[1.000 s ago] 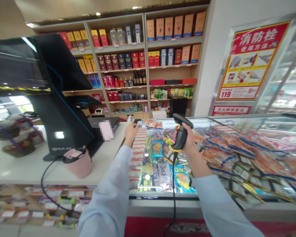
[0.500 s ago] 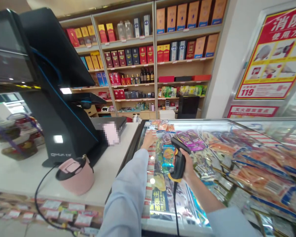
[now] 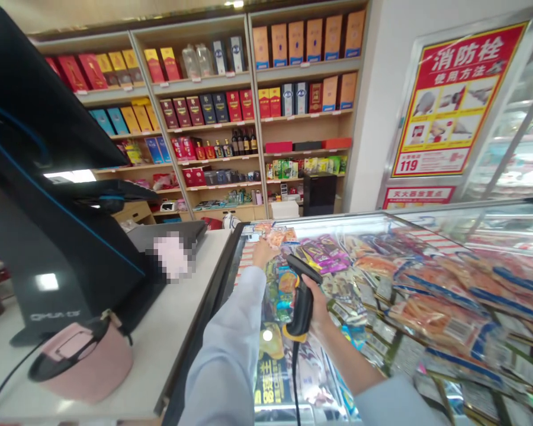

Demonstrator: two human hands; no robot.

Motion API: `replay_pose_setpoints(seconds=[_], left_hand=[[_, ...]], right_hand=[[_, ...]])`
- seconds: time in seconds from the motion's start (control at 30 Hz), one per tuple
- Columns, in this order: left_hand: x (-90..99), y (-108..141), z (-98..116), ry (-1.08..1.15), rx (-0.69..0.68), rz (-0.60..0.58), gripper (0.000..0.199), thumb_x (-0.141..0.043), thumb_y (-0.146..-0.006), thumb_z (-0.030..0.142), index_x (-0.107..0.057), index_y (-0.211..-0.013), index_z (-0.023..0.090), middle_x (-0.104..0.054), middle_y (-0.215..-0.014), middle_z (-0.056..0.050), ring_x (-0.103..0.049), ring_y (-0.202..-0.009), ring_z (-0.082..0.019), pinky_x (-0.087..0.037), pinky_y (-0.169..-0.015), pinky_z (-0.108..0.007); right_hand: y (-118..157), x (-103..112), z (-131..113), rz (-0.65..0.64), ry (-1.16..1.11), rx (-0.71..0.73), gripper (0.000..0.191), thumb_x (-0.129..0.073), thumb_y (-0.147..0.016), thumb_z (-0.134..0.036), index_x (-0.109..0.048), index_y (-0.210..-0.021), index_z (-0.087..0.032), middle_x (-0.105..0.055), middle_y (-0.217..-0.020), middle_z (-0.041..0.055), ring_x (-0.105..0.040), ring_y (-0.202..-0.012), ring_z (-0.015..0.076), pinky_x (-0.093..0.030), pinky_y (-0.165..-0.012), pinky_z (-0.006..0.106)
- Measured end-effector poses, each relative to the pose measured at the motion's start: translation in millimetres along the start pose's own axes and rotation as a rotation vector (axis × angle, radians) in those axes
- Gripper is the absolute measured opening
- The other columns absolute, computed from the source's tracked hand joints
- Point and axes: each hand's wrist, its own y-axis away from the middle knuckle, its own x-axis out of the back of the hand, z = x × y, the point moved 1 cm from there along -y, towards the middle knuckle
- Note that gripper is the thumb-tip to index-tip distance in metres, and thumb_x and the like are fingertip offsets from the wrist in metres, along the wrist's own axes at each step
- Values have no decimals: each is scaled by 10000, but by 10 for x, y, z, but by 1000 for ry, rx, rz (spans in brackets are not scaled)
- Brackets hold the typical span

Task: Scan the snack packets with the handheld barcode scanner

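My right hand (image 3: 316, 299) is wrapped around the grip of a black barcode scanner (image 3: 301, 307) with yellow trim. The scanner is upright over the glass-topped case, its head pointing up and left and its cable hanging down. My left hand (image 3: 263, 253) reaches forward to the far left corner of the case, right beside a small clear packet of orange-red snack food (image 3: 282, 237). Its fingers are small and blurred, so I cannot see whether they grip the packet. Purple snack bags (image 3: 324, 253) show to the right of that hand.
On my left, a white counter (image 3: 199, 284) carries a black checkout terminal (image 3: 89, 260) and a pink cup-shaped bag (image 3: 86, 367). Packaged food (image 3: 439, 319) fills the case (image 3: 337, 220) on the right. Behind stand shelves of boxes (image 3: 288, 44); a red fire-hydrant sign (image 3: 457, 100) hangs at right.
The view has swung right, so the terminal, shelves and case sit farther left. My left hand remains by the orange-red packets; my right hand still holds the scanner over the case.
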Motion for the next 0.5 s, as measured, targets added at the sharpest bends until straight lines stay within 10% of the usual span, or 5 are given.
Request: replay_pose_setpoints(seconds=[0.3, 0.5], left_hand=[[750, 809, -511, -232, -41, -1, 726, -715, -632, 569, -540, -1167, 111, -587, -1166, -179, -525, -1151, -328, -399, -944, -354], [839, 1483, -582, -262, -62, 463, 704, -700, -692, 395, -427, -1280, 121, -513, -1173, -151, -448, -1153, -308, -406, -959, -420]], right_hand=[[74, -76, -3, -62, -134, -71, 311, -724, -661, -466, -643, -644, -167, -585, -483, -11, -517, -351, 101, -457, -345, 198], [141, -133, 29, -88, -107, -63, 316, -740, -636, -452, -636, -626, -153, -576, -479, -19, -509, -339, 93, -447, -338, 195]])
